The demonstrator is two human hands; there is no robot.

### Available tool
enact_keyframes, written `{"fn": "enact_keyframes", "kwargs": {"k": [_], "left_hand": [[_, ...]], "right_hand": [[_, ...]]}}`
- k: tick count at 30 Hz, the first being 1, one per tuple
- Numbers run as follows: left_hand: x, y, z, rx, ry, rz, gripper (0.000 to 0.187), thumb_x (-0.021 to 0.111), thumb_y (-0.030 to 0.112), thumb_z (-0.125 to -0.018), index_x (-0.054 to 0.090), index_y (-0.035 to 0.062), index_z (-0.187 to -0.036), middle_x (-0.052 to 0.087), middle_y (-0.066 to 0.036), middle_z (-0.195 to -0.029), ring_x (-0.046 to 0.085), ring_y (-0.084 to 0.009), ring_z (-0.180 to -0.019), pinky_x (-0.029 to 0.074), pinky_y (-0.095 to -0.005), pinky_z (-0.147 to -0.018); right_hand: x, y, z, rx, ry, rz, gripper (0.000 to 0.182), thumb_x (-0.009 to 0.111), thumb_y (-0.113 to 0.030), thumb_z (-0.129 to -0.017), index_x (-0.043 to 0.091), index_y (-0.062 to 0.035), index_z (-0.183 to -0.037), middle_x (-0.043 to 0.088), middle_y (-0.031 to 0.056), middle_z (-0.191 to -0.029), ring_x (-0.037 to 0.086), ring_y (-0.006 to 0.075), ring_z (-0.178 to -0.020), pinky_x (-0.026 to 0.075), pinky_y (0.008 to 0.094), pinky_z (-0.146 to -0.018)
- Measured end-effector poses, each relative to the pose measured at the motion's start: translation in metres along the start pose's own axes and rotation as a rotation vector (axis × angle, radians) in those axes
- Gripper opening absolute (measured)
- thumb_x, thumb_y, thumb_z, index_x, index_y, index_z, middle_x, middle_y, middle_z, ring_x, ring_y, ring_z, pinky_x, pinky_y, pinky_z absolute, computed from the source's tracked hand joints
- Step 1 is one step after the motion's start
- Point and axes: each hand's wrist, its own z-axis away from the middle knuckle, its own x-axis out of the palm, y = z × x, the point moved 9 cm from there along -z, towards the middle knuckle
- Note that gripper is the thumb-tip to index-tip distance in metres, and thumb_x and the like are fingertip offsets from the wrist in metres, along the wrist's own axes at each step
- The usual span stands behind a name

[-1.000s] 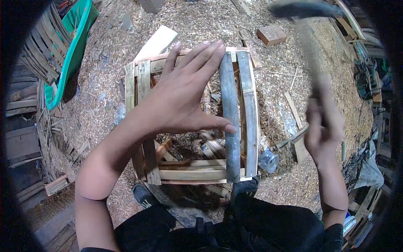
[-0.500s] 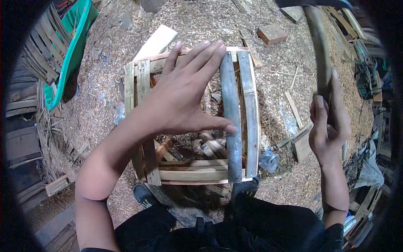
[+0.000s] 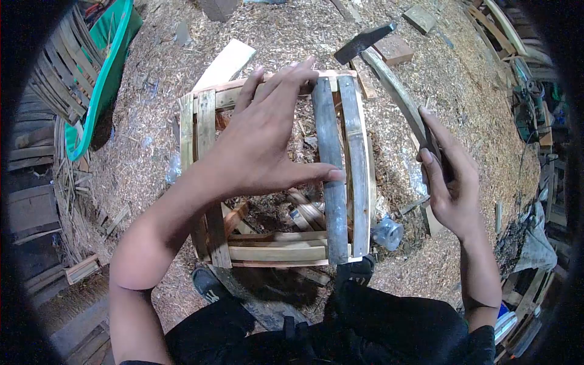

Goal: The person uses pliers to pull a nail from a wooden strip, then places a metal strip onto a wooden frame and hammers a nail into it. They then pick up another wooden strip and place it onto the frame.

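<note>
My left hand point(image 3: 258, 146), spread loosely, is bracing the crate point(image 3: 280, 252) on the shavings point(image 3: 137, 176), thumb touching its grey slat point(image 3: 330, 128); my right hand point(image 3: 459, 191), clenching the hammer point(image 3: 394, 85), is swinging closer, bringing the far right corner within reach.

My hammer point(image 3: 365, 42) has a near-black head and a grey-brown handle. The crate point(image 3: 280, 252) is mixed: pale yellowish slats along the side nearest me, weathered brown ones on the left, and two blue-grey ones on the right, one of them mottled. The tub point(image 3: 100, 91) is bright green, the board point(image 3: 226, 62) creamy white and the block point(image 3: 394, 50) reddish brown. The floor point(image 3: 426, 267) is speckled tan and brown. My trousers point(image 3: 401, 310) are black, my shoes point(image 3: 208, 285) dark with whitish stripes.
</note>
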Motion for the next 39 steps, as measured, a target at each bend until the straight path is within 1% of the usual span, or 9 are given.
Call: {"fn": "enact_keyframes", "kwargs": {"k": [7, 10, 12, 15, 19, 22, 28, 34, 39], "left_hand": [[0.0, -0.001, 0.0, 0.015, -0.017, -0.008, 0.119, 0.089, 0.06, -0.067, 0.028, 0.0121, -0.157, 0.033, -0.02, -0.163, 0.025, -0.0361, -0.155, 0.006, -0.0526, -0.128], [0.002, 0.003, 0.001, 0.032, -0.001, -0.059, 0.125, 0.089, 0.063, -0.065, 0.026, 0.0071, -0.157, 0.03, -0.022, -0.164, 0.022, -0.0363, -0.156, 0.004, -0.0534, -0.128], [-0.002, 0.006, 0.005, -0.041, 0.093, -0.055, 0.133, 0.086, 0.071, -0.063, 0.024, -0.0007, -0.156, 0.026, -0.028, -0.163, 0.016, -0.0395, -0.157, 0.0, -0.0558, -0.127], [0.006, 0.016, 0.009, -0.117, 0.043, -0.159, 0.138, 0.083, 0.077, -0.063, 0.022, -0.0066, -0.155, 0.022, -0.034, -0.161, 0.011, -0.0443, -0.156, -0.003, -0.0589, -0.126], [0.01, 0.011, 0.008, -0.083, 0.037, -0.148, 0.136, 0.08, 0.078, -0.066, 0.021, -0.0065, -0.155, 0.021, -0.037, -0.16, 0.009, -0.0474, -0.156, -0.005, -0.0602, -0.125], [0.01, 0.01, 0.008, -0.069, 0.03, -0.145, 0.134, 0.079, 0.077, -0.068, 0.02, -0.007, -0.155, 0.021, -0.037, -0.16, 0.009, -0.0479, -0.155, -0.006, -0.0609, -0.124], [0.013, 0.014, 0.005, -0.136, 0.037, -0.174, 0.132, 0.078, 0.075, -0.07, 0.019, -0.0074, -0.155, 0.02, -0.036, -0.161, 0.008, -0.0471, -0.156, -0.006, -0.0596, -0.125], [0.012, 0.008, 0.004, -0.106, -0.032, -0.135, 0.127, 0.078, 0.072, -0.071, 0.019, -0.0018, -0.157, 0.017, -0.036, -0.162, 0.005, -0.0466, -0.156, -0.004, -0.0589, -0.125], [0.012, 0.008, 0.006, -0.064, 0.014, -0.071, 0.122, 0.079, 0.065, -0.074, 0.018, 0.0007, -0.158, 0.016, -0.035, -0.163, 0.004, -0.0457, -0.157, -0.007, -0.0552, -0.126]], "right_hand": [[0.002, -0.006, 0.0, -0.119, -0.008, 0.02, 0.059, 0.061, 0.011, -0.09, 0.057, -0.0072, -0.146, 0.072, 0.0204, -0.11, 0.07, 0.0276, -0.092, 0.054, 0.0381, -0.085], [0.003, -0.004, 0.001, -0.095, -0.006, 0.02, 0.06, 0.061, 0.012, -0.089, 0.057, -0.0072, -0.146, 0.071, 0.0197, -0.103, 0.069, 0.0268, -0.088, 0.054, 0.0379, -0.082], [0.001, -0.002, 0.002, -0.098, 0.037, -0.01, 0.061, 0.061, 0.012, -0.089, 0.058, -0.0075, -0.146, 0.071, 0.0191, -0.102, 0.068, 0.0266, -0.086, 0.054, 0.0375, -0.081], [0.0, 0.0, 0.003, -0.1, 0.037, 0.0, 0.06, 0.061, 0.012, -0.089, 0.058, -0.0073, -0.146, 0.071, 0.0193, -0.102, 0.068, 0.0265, -0.085, 0.053, 0.0377, -0.08], [0.002, 0.001, 0.004, -0.087, 0.023, 0.006, 0.06, 0.061, 0.012, -0.089, 0.058, -0.0072, -0.146, 0.071, 0.0195, -0.102, 0.068, 0.0264, -0.084, 0.053, 0.0376, -0.08], [0.001, -0.004, 0.004, -0.165, 0.059, 0.038, 0.059, 0.061, 0.012, -0.089, 0.058, -0.0071, -0.146, 0.071, 0.0194, -0.101, 0.067, 0.0264, -0.082, 0.053, 0.0377, -0.079], [0.006, 0.001, 0.004, -0.066, -0.004, -0.026, 0.06, 0.06, 0.012, -0.089, 0.058, -0.0069, -0.146, 0.072, 0.0196, -0.102, 0.069, 0.0271, -0.084, 0.054, 0.0376, -0.08], [0.006, 0.0, 0.003, -0.08, 0.004, -0.048, 0.062, 0.06, 0.013, -0.088, 0.057, -0.0068, -0.146, 0.072, 0.0209, -0.103, 0.07, 0.0277, -0.087, 0.054, 0.0367, -0.083], [0.006, -0.003, 0.005, -0.09, -0.024, 0.025, 0.063, 0.061, 0.013, -0.088, 0.057, -0.0074, -0.147, 0.066, 0.0146, -0.086, 0.061, 0.023, -0.071, 0.05, 0.0368, -0.068]]}}
